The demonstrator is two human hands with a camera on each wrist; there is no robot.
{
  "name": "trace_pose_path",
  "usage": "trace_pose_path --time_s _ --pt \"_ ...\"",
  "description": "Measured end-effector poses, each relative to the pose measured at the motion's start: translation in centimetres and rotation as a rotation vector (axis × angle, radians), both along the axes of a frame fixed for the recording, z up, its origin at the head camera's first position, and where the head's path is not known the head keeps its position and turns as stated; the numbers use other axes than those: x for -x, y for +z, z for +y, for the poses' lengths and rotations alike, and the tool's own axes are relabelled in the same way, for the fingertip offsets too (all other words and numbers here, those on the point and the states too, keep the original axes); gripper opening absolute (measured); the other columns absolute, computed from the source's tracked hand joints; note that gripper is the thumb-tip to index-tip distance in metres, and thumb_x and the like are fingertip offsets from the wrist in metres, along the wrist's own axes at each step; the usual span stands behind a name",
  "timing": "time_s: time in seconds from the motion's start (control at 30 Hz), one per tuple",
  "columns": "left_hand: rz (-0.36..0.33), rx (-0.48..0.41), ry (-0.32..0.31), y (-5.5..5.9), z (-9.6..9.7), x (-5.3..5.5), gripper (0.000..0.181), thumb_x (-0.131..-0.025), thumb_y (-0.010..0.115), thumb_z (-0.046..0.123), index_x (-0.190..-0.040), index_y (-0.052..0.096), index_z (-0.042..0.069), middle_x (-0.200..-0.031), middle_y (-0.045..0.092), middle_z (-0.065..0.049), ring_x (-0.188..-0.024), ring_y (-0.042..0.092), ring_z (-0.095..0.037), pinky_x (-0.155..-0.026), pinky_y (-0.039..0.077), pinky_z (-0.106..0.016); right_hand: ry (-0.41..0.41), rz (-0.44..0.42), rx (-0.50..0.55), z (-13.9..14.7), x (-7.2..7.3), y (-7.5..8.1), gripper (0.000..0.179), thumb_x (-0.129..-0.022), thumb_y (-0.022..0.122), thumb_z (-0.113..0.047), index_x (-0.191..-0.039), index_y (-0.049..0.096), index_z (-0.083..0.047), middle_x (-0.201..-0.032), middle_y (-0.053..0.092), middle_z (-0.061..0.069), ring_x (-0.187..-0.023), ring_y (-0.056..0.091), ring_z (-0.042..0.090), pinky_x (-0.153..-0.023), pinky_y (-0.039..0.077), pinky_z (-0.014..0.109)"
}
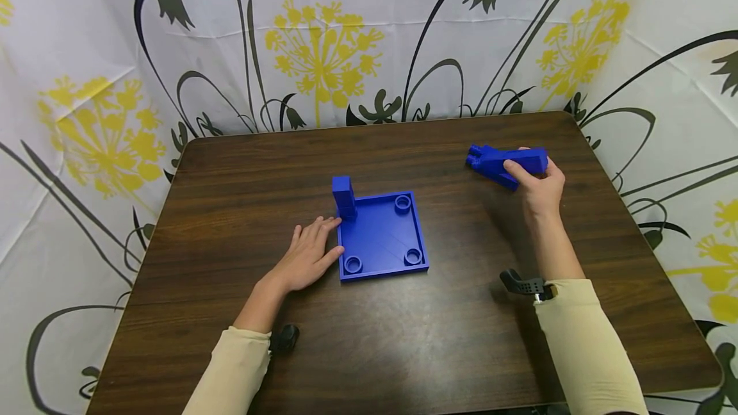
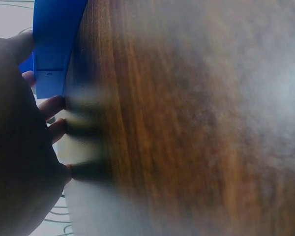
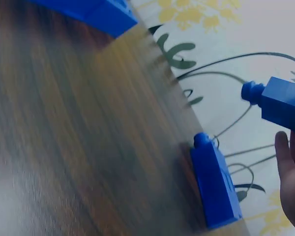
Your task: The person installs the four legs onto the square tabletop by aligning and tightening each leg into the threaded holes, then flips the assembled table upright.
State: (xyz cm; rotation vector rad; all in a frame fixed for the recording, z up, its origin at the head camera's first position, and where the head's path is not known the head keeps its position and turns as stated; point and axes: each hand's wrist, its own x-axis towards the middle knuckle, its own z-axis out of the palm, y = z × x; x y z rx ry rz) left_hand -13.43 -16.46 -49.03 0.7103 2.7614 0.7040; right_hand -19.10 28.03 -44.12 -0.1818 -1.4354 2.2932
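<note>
A shallow blue square tray [image 1: 380,226] lies on the table, with round sockets in three corners. At its far left corner stands an upright blue post [image 1: 344,197]. My left hand [image 1: 308,253] rests against the tray's left side, fingers extended and thumb at the rim. Off to the right, my right hand [image 1: 543,194] pinches a blue block-shaped leg [image 1: 530,159] above the table, its knobbed end pointing left. A second blue leg [image 3: 214,184] lies on the table beneath the held one in the right wrist view; the head view shows it partly hidden.
The dark wooden table [image 1: 461,338] ends at a floral curtain [image 1: 369,37] behind it, which also hangs along both sides. Dark wrist-worn devices sit by both sleeves, one near the right forearm [image 1: 521,282].
</note>
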Motion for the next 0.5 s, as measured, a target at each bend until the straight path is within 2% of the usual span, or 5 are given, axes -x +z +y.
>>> trace_pose_path --time_s 0.1,0.2,0.3,0.4,0.5 --pt "0.009 -0.012 0.0 -0.1 0.0 0.0 0.062 -0.103 0.039 0.049 -0.155 0.025 0.017 -0.156 0.028 -0.015 -0.147 0.014 -0.036 -0.11 0.002 -0.066 0.07 0.058 0.124 -0.4 0.2 0.0 0.027 -0.076 0.074 0.016 -0.101 0.07 0.006 -0.1 0.065 0.013 -0.088 0.059 0.02 -0.077 0.053 0.029" --pt "0.001 -0.007 0.001 0.0 0.1 0.0 0.062 -0.103 0.039 0.049 -0.155 0.024 0.018 -0.157 0.027 -0.014 -0.147 0.013 -0.036 -0.111 0.001 -0.066 0.131 0.069 0.15 -0.9 0.3 0.1 0.027 -0.08 0.071 0.015 -0.105 0.07 0.004 -0.107 0.064 0.014 -0.094 0.058 0.021 -0.08 0.052 0.03" --pt "-0.018 0.008 0.001 0.0 0.1 0.0 0.063 -0.103 0.038 0.051 -0.155 0.023 0.019 -0.158 0.025 -0.013 -0.148 0.011 -0.035 -0.111 0.0 -0.065 0.193 0.075 0.09 -1.5 0.2 0.2 0.028 -0.084 0.069 0.011 -0.11 0.067 0.002 -0.109 0.066 0.014 -0.104 0.059 0.026 -0.086 0.051 0.032" --pt "-0.028 0.018 0.001 0.0 0.1 0.0 0.063 -0.103 0.037 0.051 -0.156 0.021 0.02 -0.158 0.024 -0.012 -0.148 0.01 -0.033 -0.112 -0.001 -0.064 0.257 0.084 0.022 -2.2 0.3 0.2 0.031 -0.087 0.067 0.008 -0.118 0.061 0.007 -0.11 0.068 0.017 -0.114 0.06 0.032 -0.092 0.05 0.034" --pt "-0.029 0.021 0.004 0.0 0.1 0.0 0.063 -0.104 0.037 0.051 -0.156 0.02 0.021 -0.159 0.023 -0.011 -0.148 0.01 -0.032 -0.112 -0.001 -0.063 0.314 0.08 -0.055 -3.2 0.5 0.2 0.037 -0.088 0.068 0.005 -0.123 0.057 0.009 -0.116 0.067 0.022 -0.115 0.061 0.033 -0.094 0.049 0.034"
